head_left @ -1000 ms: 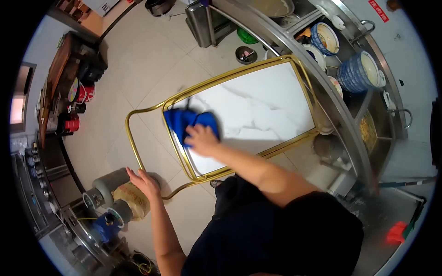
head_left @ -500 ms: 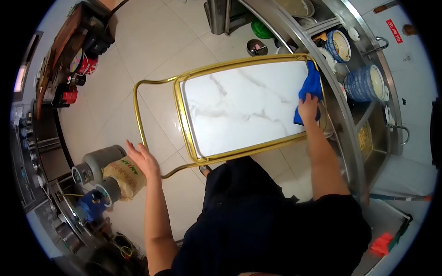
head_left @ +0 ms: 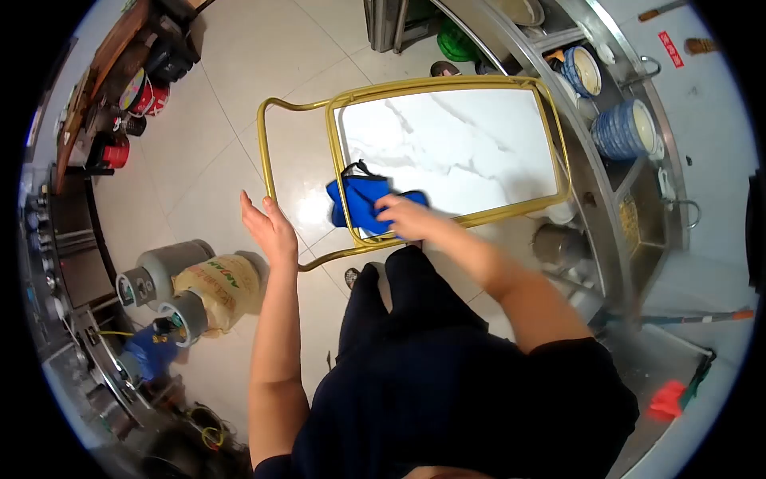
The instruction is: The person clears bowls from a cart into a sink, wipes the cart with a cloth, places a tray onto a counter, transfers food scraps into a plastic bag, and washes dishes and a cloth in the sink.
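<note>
A gold-framed cart (head_left: 448,215) with a white marble-patterned top (head_left: 471,152) stands in front of me. My right hand (head_left: 405,217) grips a blue cloth (head_left: 363,199) with dark edging at the near left corner of the top. Part of the cloth hangs over the gold rim there. My left hand (head_left: 273,230) is at the curved gold push handle (head_left: 264,148), its fingers stretched out and thumb apart. Its palm side is close to the bar; whether it touches I cannot tell.
At right, a steel sink counter (head_left: 610,180) holds stacked blue-and-white bowls (head_left: 622,129). Gas cylinders (head_left: 171,267) and a printed sack (head_left: 219,287) stand on the tiled floor at lower left. A green basin (head_left: 456,41) is at the back.
My right hand has moved the blue cloth from the far right end of the white top to its near left corner. In view, the cart sits slightly higher and my left hand remains by the handle.
</note>
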A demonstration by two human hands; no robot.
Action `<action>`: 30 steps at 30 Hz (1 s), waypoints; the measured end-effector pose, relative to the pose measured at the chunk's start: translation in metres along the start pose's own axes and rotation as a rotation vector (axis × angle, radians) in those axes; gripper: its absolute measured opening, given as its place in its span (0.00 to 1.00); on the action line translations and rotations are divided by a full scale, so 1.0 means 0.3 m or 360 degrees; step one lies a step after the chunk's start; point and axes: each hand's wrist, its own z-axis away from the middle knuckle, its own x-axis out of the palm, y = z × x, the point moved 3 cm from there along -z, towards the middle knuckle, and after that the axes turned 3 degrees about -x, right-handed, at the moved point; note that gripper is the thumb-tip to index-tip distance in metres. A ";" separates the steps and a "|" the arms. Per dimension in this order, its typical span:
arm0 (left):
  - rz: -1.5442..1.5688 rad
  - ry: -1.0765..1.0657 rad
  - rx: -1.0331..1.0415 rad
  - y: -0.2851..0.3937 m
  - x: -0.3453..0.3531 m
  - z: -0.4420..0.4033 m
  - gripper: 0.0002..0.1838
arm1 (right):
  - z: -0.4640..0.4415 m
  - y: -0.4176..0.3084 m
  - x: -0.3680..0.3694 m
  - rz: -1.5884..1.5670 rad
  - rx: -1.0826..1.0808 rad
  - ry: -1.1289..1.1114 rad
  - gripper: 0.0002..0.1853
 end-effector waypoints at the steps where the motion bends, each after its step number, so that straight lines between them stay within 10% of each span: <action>1: 0.0007 0.0012 0.0023 -0.001 0.000 0.002 0.31 | 0.048 0.047 -0.079 0.0121 0.0047 0.0025 0.16; 8: 0.0040 0.0061 -0.0013 0.003 -0.002 -0.010 0.30 | 0.224 0.424 -0.324 0.0916 0.0630 0.1217 0.15; 12: 0.0527 0.0024 -0.0018 -0.027 -0.058 -0.009 0.31 | 0.070 0.158 -0.169 -0.1028 0.0932 0.0879 0.16; 19: 0.1082 -0.0671 0.0036 -0.234 -0.439 0.308 0.49 | -0.147 -0.727 0.249 -0.0559 0.0380 0.0259 0.15; 20: 0.0870 -0.0649 0.0230 -0.278 -0.494 0.326 0.46 | -0.182 -0.824 0.354 -0.0498 0.0392 0.0100 0.17; 24: 0.1570 -0.0290 -0.0948 -0.553 -0.598 0.391 0.28 | -0.359 -0.944 0.746 -0.1026 0.0124 -0.0004 0.13; 30: 0.1396 -0.0153 -0.1140 -0.787 -0.638 0.250 0.17 | -0.569 -1.004 0.841 -0.0749 -0.0131 -0.0108 0.24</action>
